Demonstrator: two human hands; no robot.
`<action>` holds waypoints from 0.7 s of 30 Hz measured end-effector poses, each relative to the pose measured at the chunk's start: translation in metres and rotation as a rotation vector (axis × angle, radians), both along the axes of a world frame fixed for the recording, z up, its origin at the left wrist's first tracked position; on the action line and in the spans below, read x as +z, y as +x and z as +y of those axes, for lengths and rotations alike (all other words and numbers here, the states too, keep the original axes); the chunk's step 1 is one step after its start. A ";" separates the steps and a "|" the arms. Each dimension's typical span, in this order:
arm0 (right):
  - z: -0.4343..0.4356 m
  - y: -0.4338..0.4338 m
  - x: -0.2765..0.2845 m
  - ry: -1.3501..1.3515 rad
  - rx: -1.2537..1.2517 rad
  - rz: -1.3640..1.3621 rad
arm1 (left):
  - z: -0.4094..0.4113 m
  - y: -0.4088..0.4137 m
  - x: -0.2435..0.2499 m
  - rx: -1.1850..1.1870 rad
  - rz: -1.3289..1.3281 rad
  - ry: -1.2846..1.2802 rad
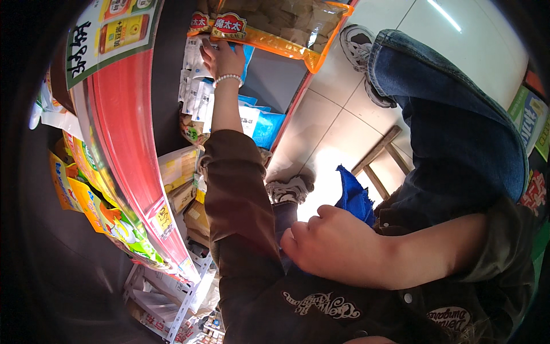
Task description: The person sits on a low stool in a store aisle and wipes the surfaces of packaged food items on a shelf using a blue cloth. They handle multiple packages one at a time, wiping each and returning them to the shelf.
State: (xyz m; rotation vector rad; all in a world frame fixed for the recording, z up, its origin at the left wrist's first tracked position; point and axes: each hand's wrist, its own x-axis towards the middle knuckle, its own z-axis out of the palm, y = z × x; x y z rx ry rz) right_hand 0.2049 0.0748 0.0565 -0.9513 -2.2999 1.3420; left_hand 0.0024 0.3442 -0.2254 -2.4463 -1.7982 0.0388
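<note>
My left hand [224, 60], with a beaded bracelet at its wrist, reaches onto a shelf. It lies against white-and-blue packets [197, 58], just below a large orange-edged clear bag of brown food pieces [292, 26]. Its fingers are bent and spread; whether they grip a packet cannot be seen. More white-and-blue packets [262, 122] lie beside my forearm on the shelf. My right hand [335, 245] is closed in front of my body, with a blue cloth [355, 198] sticking out of the fist.
A red shelf edge [124, 112] with price tags curves down the left, with colourful food pouches [92, 202] behind it. Cardboard boxes [197, 217] stand on the lower left. A wooden stool [378, 150] stands on the tiled floor [339, 124] near my jeans-covered leg. Packaged goods [526, 114] are at the right rim.
</note>
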 end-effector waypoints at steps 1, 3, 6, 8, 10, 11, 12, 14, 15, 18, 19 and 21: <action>0.000 0.000 -0.001 0.000 0.004 0.005 | 0.002 0.000 0.005 -0.014 0.039 -0.012; 0.000 0.000 -0.001 -0.002 0.005 0.006 | 0.019 -0.003 -0.006 0.016 0.070 -0.048; 0.001 0.000 0.002 0.007 0.003 -0.014 | 0.030 0.000 -0.003 0.052 0.157 -0.160; 0.000 0.000 0.002 0.004 -0.008 -0.009 | 0.030 -0.005 0.001 0.029 0.195 -0.164; 0.002 0.001 0.001 0.000 -0.020 -0.017 | 0.024 -0.002 0.007 -0.021 0.161 -0.144; 0.003 0.001 0.001 -0.001 -0.024 -0.024 | 0.022 0.002 0.010 -0.047 0.142 -0.134; 0.003 0.001 0.001 0.001 -0.016 -0.020 | 0.021 -0.005 0.009 -0.066 0.136 -0.112; 0.002 0.000 -0.001 0.002 0.019 -0.019 | 0.020 -0.017 0.008 -0.104 0.123 -0.070; 0.002 0.000 -0.002 0.002 0.037 -0.019 | 0.020 -0.022 0.007 -0.108 0.113 -0.088; 0.001 -0.001 -0.001 0.044 0.028 -0.017 | 0.017 -0.028 0.010 -0.085 -0.025 -0.120; 0.000 0.000 0.001 0.049 0.029 -0.025 | 0.013 -0.025 0.011 -0.061 -0.138 -0.118; -0.001 0.001 0.003 0.054 0.024 -0.037 | 0.003 -0.014 0.018 0.006 -0.206 -0.167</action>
